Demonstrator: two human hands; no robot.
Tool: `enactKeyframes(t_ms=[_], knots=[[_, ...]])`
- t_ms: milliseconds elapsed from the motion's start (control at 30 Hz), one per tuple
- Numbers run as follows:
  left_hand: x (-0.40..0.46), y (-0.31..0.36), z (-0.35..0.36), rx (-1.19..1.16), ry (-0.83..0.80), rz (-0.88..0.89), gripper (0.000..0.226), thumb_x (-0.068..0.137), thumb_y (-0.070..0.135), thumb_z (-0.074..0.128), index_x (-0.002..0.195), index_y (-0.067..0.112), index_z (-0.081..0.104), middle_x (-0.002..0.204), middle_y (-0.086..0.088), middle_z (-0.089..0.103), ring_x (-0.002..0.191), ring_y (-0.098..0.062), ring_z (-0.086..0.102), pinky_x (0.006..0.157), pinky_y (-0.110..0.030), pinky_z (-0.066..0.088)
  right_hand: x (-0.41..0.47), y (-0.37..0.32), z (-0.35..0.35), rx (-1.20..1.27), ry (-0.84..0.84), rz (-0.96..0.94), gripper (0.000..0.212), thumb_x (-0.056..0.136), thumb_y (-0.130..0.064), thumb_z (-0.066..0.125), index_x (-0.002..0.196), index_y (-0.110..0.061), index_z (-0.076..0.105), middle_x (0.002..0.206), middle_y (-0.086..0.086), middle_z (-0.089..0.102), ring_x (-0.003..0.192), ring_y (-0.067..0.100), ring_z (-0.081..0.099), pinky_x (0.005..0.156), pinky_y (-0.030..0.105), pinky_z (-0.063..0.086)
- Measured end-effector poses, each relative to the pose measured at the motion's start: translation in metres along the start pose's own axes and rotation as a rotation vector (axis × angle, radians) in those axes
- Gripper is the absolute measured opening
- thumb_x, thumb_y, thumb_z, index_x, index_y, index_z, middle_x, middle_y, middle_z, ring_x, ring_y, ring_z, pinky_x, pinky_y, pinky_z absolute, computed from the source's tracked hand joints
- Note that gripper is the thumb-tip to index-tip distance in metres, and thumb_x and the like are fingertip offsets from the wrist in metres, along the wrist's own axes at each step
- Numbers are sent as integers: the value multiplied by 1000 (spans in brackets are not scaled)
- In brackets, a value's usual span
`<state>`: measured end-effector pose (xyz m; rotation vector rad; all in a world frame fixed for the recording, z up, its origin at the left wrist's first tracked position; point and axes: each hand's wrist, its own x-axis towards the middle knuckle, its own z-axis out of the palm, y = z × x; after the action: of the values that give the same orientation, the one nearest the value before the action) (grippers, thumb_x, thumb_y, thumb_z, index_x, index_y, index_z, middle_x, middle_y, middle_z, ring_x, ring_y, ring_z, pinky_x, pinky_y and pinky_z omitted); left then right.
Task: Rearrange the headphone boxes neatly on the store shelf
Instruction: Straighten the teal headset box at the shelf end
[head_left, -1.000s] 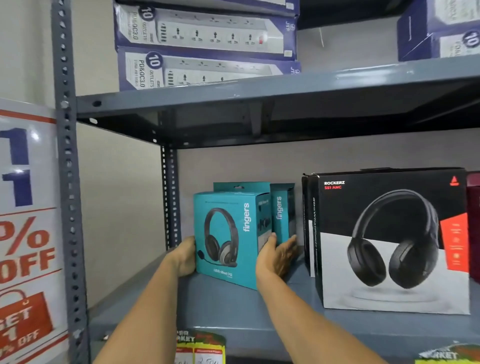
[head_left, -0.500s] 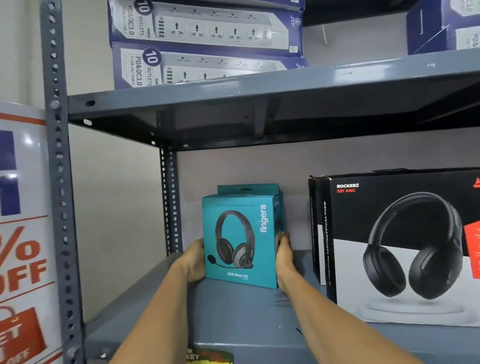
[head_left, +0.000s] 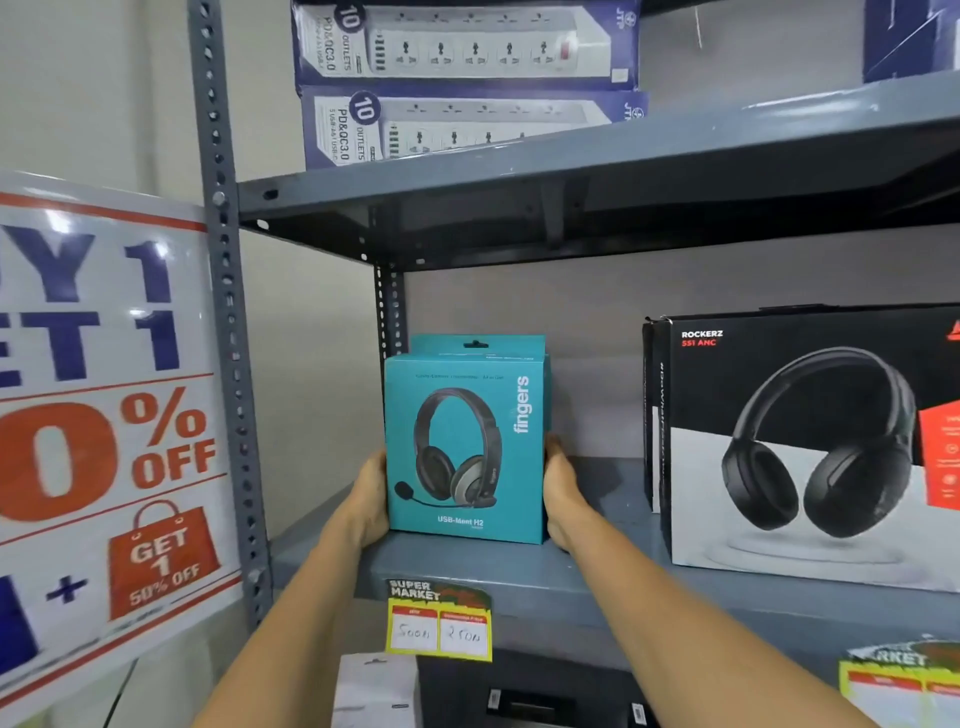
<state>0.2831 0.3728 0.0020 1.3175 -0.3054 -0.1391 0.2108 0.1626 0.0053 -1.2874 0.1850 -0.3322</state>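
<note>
While the front teal box stands upright on the grey shelf, the left hand presses flat against its left side and the right hand against its right side, so the person's hands clamp the box between them rather than curling around it. The head view, the only view given, shows a second teal box directly behind, only its top edge showing above the front one. The step in hand appears to be squaring the front box with the one behind. To do it well, the person would do best to keep both palms low on the sides, slide the box along the shelf rather than lift it, push evenly so the face stays parallel to the shelf's front edge, and let go only when it sits flush. Counted in this view: two teal boxes, two black headphone boxes one behind the other to the right and well apart from the teal pair, two power strip boxes stacked on the upper shelf, one yellow price tag under the teal pair, a second tag partly cut off at lower right, and one sale sign at left.
</note>
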Motion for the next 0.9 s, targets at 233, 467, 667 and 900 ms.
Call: enactKeyframes(t_ms=[233, 467, 667, 900], knots=[[-21, 1, 0, 40, 68, 13, 52, 94, 45, 31, 76, 15, 70, 73, -11, 76, 63, -24, 72, 53, -31, 57, -19, 9, -4, -16, -19, 14, 55, 96, -57, 26, 80, -19, 63, 62, 0, 75, 54, 15, 72, 52, 25, 51], [-30, 6, 5, 34, 85, 23, 52, 95, 43, 28, 80, 15, 68, 74, -13, 76, 64, -25, 73, 50, -29, 56, -20, 5, -5, -28, -36, 0, 55, 96, -57, 26, 80, -19, 62, 61, -2, 75, 53, 14, 73, 53, 26, 51], [-35, 7, 9, 8, 87, 31, 52, 97, 42, 30, 71, 17, 68, 68, -9, 76, 59, -22, 73, 46, -26, 55, -23, 4, -5, -30, -31, -22, 54, 96, -57, 26, 81, -19, 62, 60, -3, 75, 52, 13, 72, 54, 26, 50], [-44, 9, 6, -47, 101, 46, 47, 95, 41, 33, 78, 16, 69, 73, -11, 76, 63, -23, 73, 51, -31, 56, -36, 1, -1, -19, -36, -11, 61, 94, -61, 24, 93, -17, 66, 68, 2, 77, 60, 17, 74, 58, 28, 54]])
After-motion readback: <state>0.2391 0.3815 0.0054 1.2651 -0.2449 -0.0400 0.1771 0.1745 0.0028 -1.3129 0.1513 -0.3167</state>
